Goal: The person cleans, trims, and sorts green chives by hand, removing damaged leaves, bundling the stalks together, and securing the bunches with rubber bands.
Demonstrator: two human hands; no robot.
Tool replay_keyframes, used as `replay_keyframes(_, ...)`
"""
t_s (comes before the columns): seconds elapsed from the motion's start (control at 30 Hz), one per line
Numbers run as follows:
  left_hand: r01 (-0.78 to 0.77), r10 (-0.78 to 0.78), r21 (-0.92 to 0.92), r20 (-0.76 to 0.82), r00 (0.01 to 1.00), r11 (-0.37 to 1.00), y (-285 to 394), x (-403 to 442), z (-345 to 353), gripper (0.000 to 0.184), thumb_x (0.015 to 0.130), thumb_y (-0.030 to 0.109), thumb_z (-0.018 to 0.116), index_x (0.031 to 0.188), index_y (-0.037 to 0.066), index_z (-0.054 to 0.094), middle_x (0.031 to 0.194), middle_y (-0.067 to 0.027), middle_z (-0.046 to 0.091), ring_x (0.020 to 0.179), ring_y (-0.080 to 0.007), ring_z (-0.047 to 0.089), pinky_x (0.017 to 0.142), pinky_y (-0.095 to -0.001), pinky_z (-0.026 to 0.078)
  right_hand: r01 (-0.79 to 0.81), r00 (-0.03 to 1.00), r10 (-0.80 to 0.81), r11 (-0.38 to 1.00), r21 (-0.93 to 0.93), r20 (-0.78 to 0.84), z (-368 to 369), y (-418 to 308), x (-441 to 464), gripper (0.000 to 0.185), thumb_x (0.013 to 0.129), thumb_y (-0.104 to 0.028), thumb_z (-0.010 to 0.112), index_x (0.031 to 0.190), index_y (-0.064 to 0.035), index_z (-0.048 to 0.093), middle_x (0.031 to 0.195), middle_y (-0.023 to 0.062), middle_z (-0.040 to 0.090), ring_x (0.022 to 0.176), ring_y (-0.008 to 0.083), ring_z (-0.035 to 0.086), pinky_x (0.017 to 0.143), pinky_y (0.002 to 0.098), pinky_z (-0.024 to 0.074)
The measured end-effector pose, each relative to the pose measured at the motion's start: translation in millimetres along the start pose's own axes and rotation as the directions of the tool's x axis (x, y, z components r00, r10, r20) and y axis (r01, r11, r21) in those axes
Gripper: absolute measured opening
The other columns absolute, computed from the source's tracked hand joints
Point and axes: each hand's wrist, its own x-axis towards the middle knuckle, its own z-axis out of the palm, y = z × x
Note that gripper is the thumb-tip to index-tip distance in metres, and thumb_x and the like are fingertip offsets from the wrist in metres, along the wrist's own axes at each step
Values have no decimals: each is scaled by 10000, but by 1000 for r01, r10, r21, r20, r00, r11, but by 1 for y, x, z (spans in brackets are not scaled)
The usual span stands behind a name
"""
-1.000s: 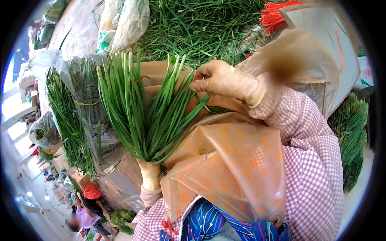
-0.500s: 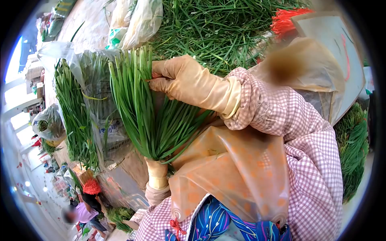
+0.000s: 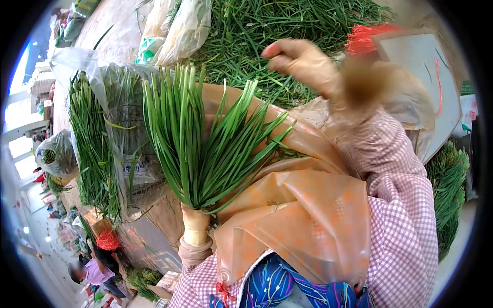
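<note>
A fanned bunch of garlic chives [image 3: 197, 164] stands with its pale cut ends up, split into two sheaves. My left hand [image 3: 195, 220], in a tan glove, grips the bunch from below; its fingers are hidden behind the leaves. Up and to the right, my right hand [image 3: 303, 64], also gloved, is apart from the bunch and blurred. Its fingers are curled together, a reddish fingertip showing, and whatever they may hold cannot be made out. Behind this hand lies a heap of loose chives [image 3: 246, 31].
Bagged chives [image 3: 92, 143] stand at the left beside plastic bags [image 3: 174, 33]. Red ties [image 3: 367, 38] lie near a pale board [image 3: 423, 66] at the upper right. More chives [image 3: 447, 195] are at the right edge. A person [image 3: 97, 272] is at lower left.
My right hand has left the bunch and moved up and right. The chives on the right side of the bunch have spread upright. My left hand has kept its grip, shifting slightly.
</note>
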Motion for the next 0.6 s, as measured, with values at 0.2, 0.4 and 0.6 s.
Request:
replay_keyframes(0.2,-351,362,361,38,931,864,-2,-3,-5,537,813,64,661,1313,31,467,1140,-134,631,979,-268,626,808,-373,522,187,982,-187,982,-7,-38,41,-10,15,216,911,-219,586,986,-31,662,810,72,655,747,122,581,701,270,486)
replay_keyframes(0.4,-381,450,515,-9,893,768,-5,-14,1,579,784,59,661,1328,54,463,1071,-137,664,917,-289,653,779,-367,518,-113,957,120,993,-42,262,-6,-27,-68,295,862,-311,614,856,-26,690,704,117,639,626,215,589,642,349,489)
replay_keyframes(0.6,-386,448,440,-43,893,811,12,-18,18,653,762,36,666,1370,77,432,1028,-138,686,878,-285,673,758,-357,519,139,975,-53,901,-410,214,42,0,-85,188,833,-216,654,942,-67,689,780,183,651,686,357,635,616,415,509)
